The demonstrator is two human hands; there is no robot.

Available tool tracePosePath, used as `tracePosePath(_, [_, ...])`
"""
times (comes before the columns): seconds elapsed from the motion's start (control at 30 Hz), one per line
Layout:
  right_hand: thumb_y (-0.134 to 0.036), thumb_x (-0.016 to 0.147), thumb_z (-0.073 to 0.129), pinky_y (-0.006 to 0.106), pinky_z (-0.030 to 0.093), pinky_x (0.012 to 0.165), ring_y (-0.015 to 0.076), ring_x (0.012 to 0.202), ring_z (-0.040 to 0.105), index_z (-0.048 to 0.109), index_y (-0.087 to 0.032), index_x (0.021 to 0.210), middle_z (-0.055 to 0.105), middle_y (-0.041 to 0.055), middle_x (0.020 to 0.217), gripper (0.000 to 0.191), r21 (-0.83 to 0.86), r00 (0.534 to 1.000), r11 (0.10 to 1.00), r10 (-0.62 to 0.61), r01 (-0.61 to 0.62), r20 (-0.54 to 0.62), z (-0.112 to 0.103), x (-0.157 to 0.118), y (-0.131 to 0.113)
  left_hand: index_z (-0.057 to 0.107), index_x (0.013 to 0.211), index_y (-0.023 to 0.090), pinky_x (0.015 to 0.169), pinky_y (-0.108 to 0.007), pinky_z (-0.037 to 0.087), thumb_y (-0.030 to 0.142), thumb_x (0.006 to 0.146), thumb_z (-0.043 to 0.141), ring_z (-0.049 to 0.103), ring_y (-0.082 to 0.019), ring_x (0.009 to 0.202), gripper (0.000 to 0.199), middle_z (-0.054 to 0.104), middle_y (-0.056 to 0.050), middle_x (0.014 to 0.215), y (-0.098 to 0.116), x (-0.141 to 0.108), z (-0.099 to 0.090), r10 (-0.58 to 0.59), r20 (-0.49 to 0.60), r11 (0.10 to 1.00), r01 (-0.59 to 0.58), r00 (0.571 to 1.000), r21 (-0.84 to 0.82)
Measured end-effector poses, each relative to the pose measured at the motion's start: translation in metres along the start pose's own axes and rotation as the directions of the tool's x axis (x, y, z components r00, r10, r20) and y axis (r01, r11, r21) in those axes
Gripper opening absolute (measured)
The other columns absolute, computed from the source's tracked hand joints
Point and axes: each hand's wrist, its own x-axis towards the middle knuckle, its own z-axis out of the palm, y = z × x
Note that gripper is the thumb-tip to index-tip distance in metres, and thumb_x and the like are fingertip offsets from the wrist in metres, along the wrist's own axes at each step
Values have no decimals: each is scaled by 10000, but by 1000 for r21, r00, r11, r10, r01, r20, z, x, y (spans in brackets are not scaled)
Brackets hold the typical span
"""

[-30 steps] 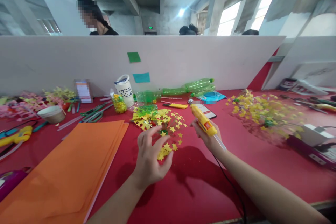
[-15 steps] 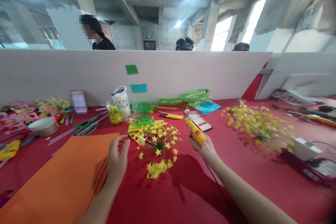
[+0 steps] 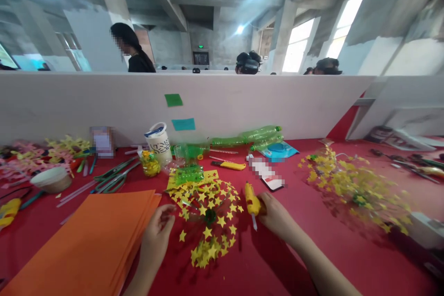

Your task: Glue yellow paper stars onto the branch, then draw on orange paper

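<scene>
My right hand (image 3: pixel 277 215) is closed around the handle of a yellow hot glue gun (image 3: pixel 252 200), with a clear glue stick poking out of its near end. Left of it stands a spray of yellow paper stars (image 3: pixel 207 232) on thin stems, spreading from a green bottle-neck centre (image 3: pixel 210 216). My left hand (image 3: pixel 157 233) is at the left side of this spray, fingers loosely curled and thumb apart, with nothing visible in it. Beneath its wrist side lies a stack of orange sheets (image 3: pixel 86 236).
Behind the spray are a cut green bottle (image 3: pixel 189 174), a yellow box cutter (image 3: pixel 229 165), a white cup (image 3: pixel 158 143) and a phone (image 3: pixel 267 173). Green scissors (image 3: pixel 116 178) lie left. Another yellow star spray (image 3: pixel 357 189) stands right. A white partition (image 3: pixel 277 101) closes the back.
My right hand has lowered the glue gun toward the tabletop, beside the star spray, turning it more upright in view. My left hand remains left of the spray. The camera view has tilted slightly upward.
</scene>
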Motion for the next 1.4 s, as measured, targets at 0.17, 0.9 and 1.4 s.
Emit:
tracePosePath(0.17, [-123,635,508,245,355,657,171,784,518,512,-169,857,534,61,913,227,-37,995,999,-24,27,98,2,-1,-4,587,899,178,730,-300,499,471,635,662,602,-215,829,401,638,-48,903,2,1,1,-54,8,997,54,999,-55])
tracePosePath(0.9, [-310,888,518,395,497,817,192,972,575,529,-157,1151,553,87,1159,304,-388,981,901,180,-195,-75,0,189,9,528,1025,194,585,-242,478,483,742,586,571,-160,614,409,583,17,663,16,-12,6,26,54,997,-23,998,-67])
tracePosePath(1.4, [-368,792,451,302,500,643,162,685,616,521,-120,1144,634,43,799,436,516,923,856,182,21,-338,-34,145,-18,541,989,190,537,-245,444,447,738,581,536,-149,554,361,566,27,637,14,-3,5,10,71,992,-1,997,-130])
